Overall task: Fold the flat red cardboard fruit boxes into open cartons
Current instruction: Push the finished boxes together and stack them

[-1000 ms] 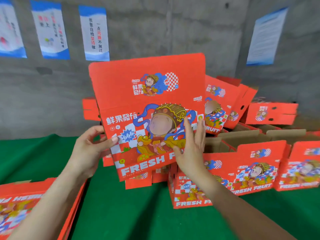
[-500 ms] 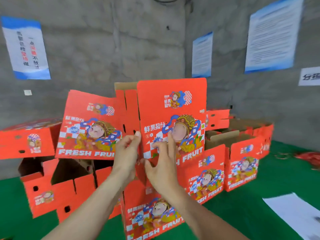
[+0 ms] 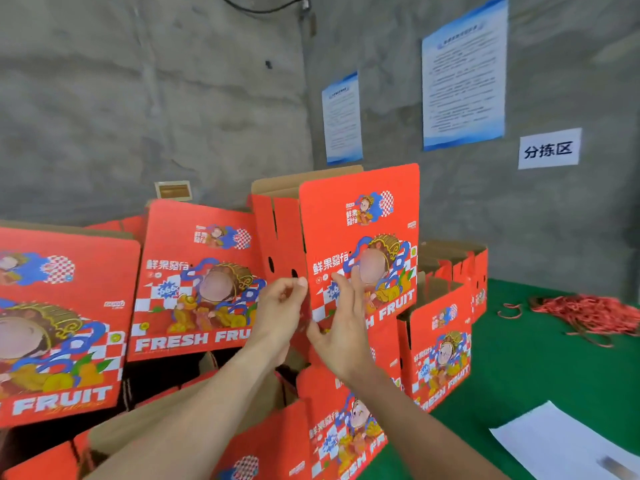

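Red box (image 3: 360, 216) stands upright at twelve o'clock from your hands: left hand (image 3: 278, 306) pinches its corner fold, right hand (image 3: 341, 330) presses its front, fingers straight.

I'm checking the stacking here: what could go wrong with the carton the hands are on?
The held carton sits high among the stacked cartons, steadied by the left hand at its corner and the right hand flat on its front; released carelessly, it may topple. The leaning carton beside it could slide too.
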Available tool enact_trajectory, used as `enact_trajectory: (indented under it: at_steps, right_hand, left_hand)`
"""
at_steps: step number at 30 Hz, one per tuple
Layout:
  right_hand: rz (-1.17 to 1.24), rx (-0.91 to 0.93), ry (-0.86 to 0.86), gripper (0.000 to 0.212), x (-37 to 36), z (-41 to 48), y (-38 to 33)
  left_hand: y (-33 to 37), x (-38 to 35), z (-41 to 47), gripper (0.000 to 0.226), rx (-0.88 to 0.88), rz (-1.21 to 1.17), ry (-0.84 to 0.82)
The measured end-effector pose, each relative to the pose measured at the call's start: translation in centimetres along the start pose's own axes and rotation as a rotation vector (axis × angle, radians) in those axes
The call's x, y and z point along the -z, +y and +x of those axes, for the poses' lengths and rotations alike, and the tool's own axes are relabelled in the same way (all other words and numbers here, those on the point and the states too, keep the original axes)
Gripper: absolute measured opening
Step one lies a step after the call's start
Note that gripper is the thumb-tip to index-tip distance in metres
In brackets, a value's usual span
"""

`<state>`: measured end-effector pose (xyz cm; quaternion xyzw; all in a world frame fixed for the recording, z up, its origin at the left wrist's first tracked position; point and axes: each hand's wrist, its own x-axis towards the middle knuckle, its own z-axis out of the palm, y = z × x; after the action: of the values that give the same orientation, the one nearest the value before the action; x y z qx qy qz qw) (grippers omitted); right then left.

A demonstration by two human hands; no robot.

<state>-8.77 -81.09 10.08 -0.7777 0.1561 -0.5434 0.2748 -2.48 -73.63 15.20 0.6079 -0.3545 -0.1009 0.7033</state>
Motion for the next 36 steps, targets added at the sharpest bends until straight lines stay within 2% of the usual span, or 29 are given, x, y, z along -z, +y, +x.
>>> enact_trajectory:
  at_steps: [2,5,7,10,12,14,15,18,20,22,25,31,36]
  right_hand:
    - [-0.008,-0.007,0.001,0.078,0.1,2.4,2.3]
    - [-0.019,-0.068,0.013,0.083,0.0,5.7,5.9]
    - [-0.045,-0.158,0.018,0.094,-0.3,6.9,8.3]
    - [-0.054,-0.293,0.027,0.111,-1.0,7.6,11.2]
    - [-0.018,-0.318,0.06,0.112,-1.6,8.1,12.2]
    - [-0.003,-0.318,0.108,0.11,-2.2,8.6,12.5]
    - [-0.024,-0.301,0.14,0.107,-2.5,9.0,12.5]
    - [-0.149,-0.21,0.232,0.098,-2.8,10.1,12.5]
    - [-0.192,-0.258,0.22,0.097,-2.4,11.1,12.8]
    - [-0.185,-0.309,0.183,0.098,-2.2,11.9,13.2]
    - [-0.196,-0.292,0.206,0.099,-2.5,11.9,13.1]
    - [-0.275,-0.109,0.244,0.097,-2.9,10.5,12.7]
    - [-0.218,-0.158,0.286,0.099,-1.4,10.4,12.2]
  left_hand:
    - [-0.3,-1.7,2.5,0.026,0.032,-0.043,-0.05]
    - [-1.2,-2.8,6.0,0.028,0.141,-0.07,-0.251]
    - [-3.5,-1.7,7.3,0.034,0.082,0.238,-0.382]
    - [-8.9,1.0,5.8,0.046,-0.081,1.0,-0.569]
    - [-10.9,2.4,3.8,0.048,-0.002,1.188,-0.657]
    - [-11.5,2.9,2.8,0.056,0.159,1.157,-0.677]
    - [-11.6,3.0,2.6,0.059,0.175,1.149,-0.674]
    - [-11.8,3.0,2.4,0.058,0.137,1.116,-0.681]
    - [-12.1,3.2,2.2,0.056,0.123,1.096,-0.688]
    - [-12.2,3.4,2.2,0.059,0.111,1.069,-0.683]
    - [-12.5,3.6,2.5,0.066,0.106,1.023,-0.669]
    - [-12.6,3.7,2.3,0.062,0.114,0.958,-0.648]
    - [-12.4,3.7,2.1,0.062,0.104,0.969,-0.646]
